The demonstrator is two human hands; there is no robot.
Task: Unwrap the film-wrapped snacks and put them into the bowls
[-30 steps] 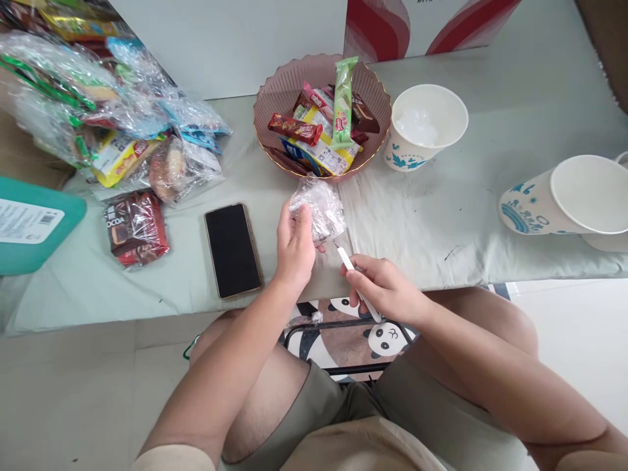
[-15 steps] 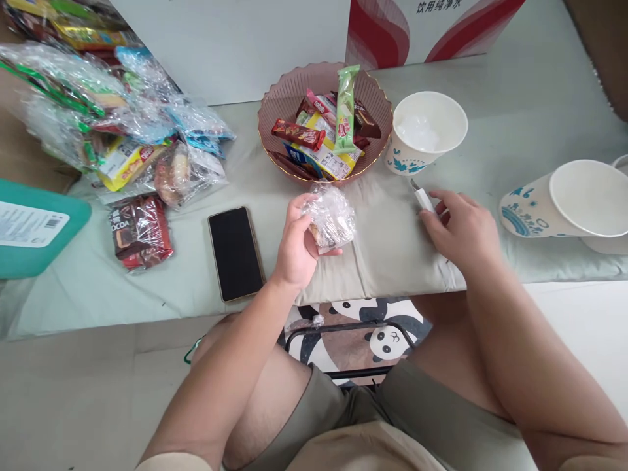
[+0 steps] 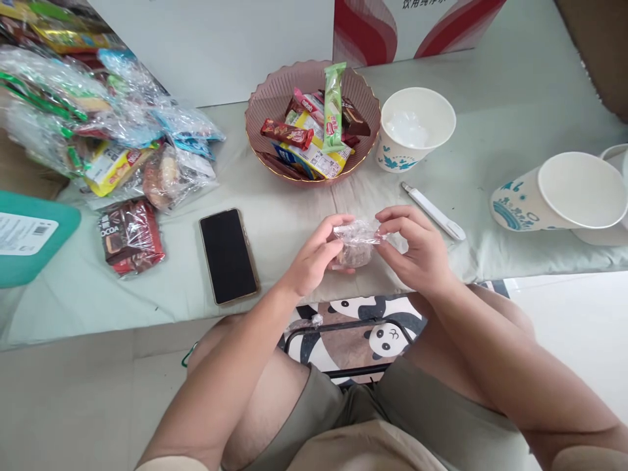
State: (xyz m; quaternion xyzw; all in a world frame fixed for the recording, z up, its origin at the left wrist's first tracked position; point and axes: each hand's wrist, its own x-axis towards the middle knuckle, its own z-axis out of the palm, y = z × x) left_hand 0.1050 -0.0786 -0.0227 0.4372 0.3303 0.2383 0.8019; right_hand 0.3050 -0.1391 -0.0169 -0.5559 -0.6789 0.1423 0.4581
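Over the table's front edge, my left hand (image 3: pixel 316 258) is closed around a small packet in clear plastic wrap (image 3: pixel 360 245); what lies inside the wrap is hard to make out. My right hand (image 3: pixel 417 248) pinches the wrap's right side between thumb and fingers. Just beyond the right hand, a white utility knife (image 3: pixel 434 210) lies on the cloth, touched by neither hand. A pink ribbed bowl (image 3: pixel 255 124) with a gold rim stands behind the packet, holding several wrapped snacks, with a green snack bar (image 3: pixel 333 108) on top.
A paper cup (image 3: pixel 441 111) with clear plastic inside stands right of the bowl. More paper cups (image 3: pixel 520 196) lie at the right. A phone (image 3: pixel 228 255), a cocoa snack pack (image 3: pixel 131 237), bagged snacks (image 3: pixel 118 131) and a green container (image 3: pixel 39 239) are on the left. A white carton (image 3: pixel 220 52) stands behind.
My right hand has let go of the utility knife, leaving it on the cloth, and has moved left to the packet's wrap. My left hand still holds the packet, slightly further right.
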